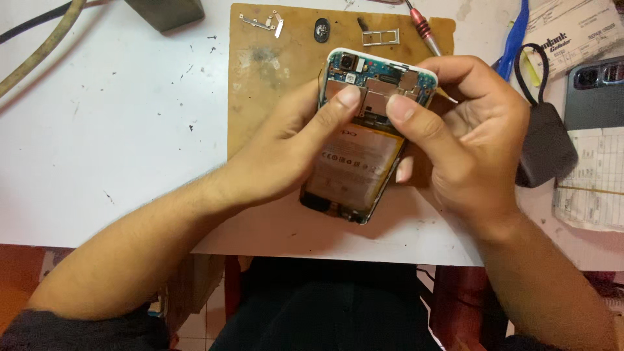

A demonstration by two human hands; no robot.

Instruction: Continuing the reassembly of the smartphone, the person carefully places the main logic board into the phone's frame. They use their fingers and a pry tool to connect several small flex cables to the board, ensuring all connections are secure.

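Basically a white table (117,149) w/ scuffs and dark specks, a brown board (260,97) lying on its middle; below the table edge, tiled floor and the person's dark-clothed lap show. An opened phone (364,140), back cover off, battery and circuit board exposed, is held above the board, long axis running near to far, tilted slightly right, camera end pointing away from the person. Left hand (286,156) grips its left edge, thumb curled over onto the circuit area; right hand (468,143) wraps the right edge from behind, thumb pressing the same area, so phone sits btwn both hands, both closed around it. On the board's far edge: small metal bits (263,23), a dark oval part (322,30), a SIM tray (380,38), a red-collared screwdriver (424,29). Right of the hands: black pouch (545,146), papers (591,175), another phone (595,91).
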